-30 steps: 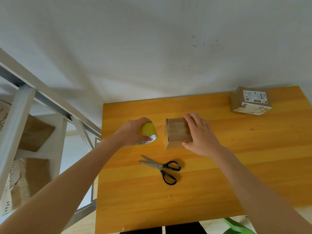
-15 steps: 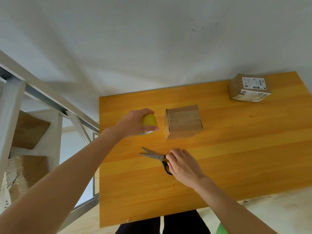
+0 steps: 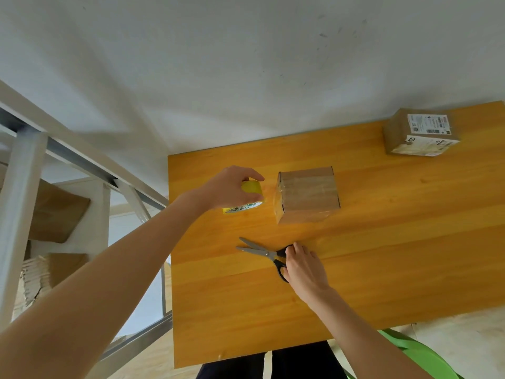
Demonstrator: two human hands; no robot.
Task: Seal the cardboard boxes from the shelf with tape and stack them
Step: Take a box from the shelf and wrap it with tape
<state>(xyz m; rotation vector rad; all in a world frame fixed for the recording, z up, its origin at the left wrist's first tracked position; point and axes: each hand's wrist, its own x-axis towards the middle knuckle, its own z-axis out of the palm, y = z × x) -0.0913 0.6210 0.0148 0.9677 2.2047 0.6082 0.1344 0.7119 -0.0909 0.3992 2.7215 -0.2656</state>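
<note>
Left hand: left of centre, fingers curled over the yellow tape roll, holding it down on the table just beside the box
Box: mid-frame, top glossy with tape; a clear strip seems to run from the roll to its left face
Right hand: below centre, fingers closed on the black handles of the scissors, blades parted, pointing left
Step in hand: the cut, I'd say; keep the strip taut with the roll, snip close to the box, press the tail flat
Watch for: slack tape curling onto itself
Labelled box: upper right, well apart, likely the stacking spot
</note>
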